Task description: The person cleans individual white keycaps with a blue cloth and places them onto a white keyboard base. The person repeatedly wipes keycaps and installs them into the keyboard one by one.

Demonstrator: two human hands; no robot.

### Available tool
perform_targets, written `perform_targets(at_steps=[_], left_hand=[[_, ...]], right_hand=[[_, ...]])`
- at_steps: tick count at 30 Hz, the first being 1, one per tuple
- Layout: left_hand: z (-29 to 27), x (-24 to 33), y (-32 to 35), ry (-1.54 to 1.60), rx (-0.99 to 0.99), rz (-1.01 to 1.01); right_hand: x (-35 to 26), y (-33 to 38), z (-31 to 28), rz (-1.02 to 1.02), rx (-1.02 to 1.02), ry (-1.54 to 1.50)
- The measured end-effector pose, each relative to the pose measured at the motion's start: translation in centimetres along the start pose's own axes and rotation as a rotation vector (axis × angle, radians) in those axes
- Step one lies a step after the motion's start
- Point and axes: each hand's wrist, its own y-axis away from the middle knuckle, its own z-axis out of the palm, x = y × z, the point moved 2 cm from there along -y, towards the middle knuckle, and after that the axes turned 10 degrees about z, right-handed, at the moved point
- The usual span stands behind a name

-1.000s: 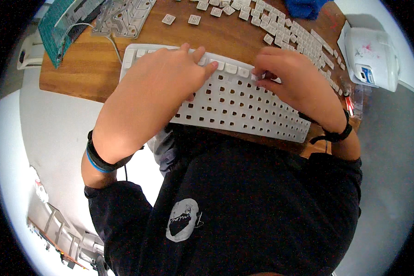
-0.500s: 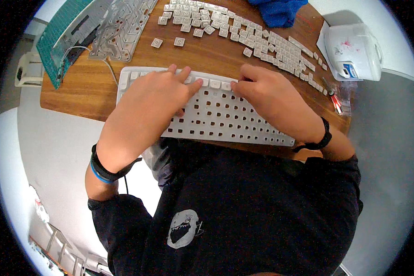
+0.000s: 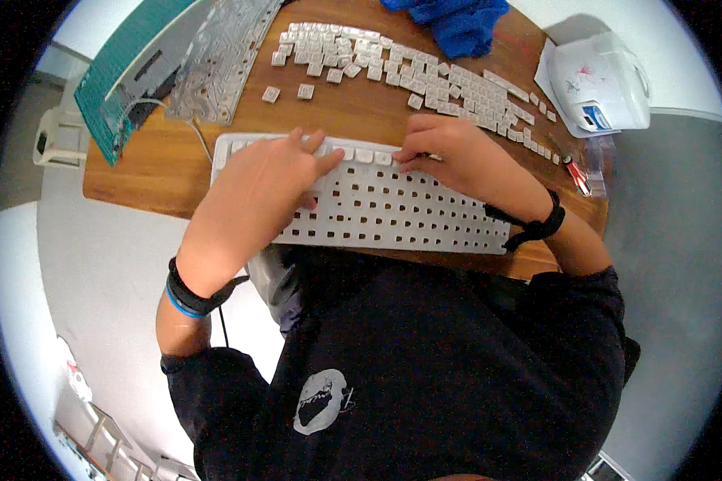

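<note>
Keyboard frame (image 3: pixel 378 197), white and dotted with rows of small dark holes, is lying along the near side of the wooden counter (image 3: pixel 136 172), close to the person's body. The right hand (image 3: pixel 449 152) is arching over the frame's far edge, its grip drawn in — thumb and fingertips are coming together at the right end of a row of white keycaps (image 3: pixel 364 155), though whether they are pinching one cannot be told. The left hand (image 3: pixel 277 172) is reaching over the frame's left part, its grip spread, fingertips resting at the same far row. Black wristbands (image 3: pixel 544 224) are circling both wrists.

Beyond the hands, two single keycaps (image 3: pixel 306 91) are sitting slightly apart from a long, curving spread of loose keycaps (image 3: pixel 473 96), which is stretching toward the right. At the far left, a pale sheet with circuit traces (image 3: pixel 212 72) is resting beside a green mat (image 3: pixel 96 120). At the far side a blue cloth (image 3: pixel 465 28) is lying crumpled — and on the right a white container (image 3: pixel 598 88) is standing near a red-handled tool (image 3: pixel 576 176).
</note>
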Motion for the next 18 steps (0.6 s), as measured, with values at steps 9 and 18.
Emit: perform_targets(at_steps=[9,18], left_hand=[[-2.2,0.2,1.2,-0.013,-0.066,-0.057],[-4.2,1.2,-0.6,-0.040,-0.207,-0.089]], right_hand=[[6.2,2.9,-8.4,0.140,0.358,0.193],[15.5,3.9,-12.5,0.066,0.217,0.390]])
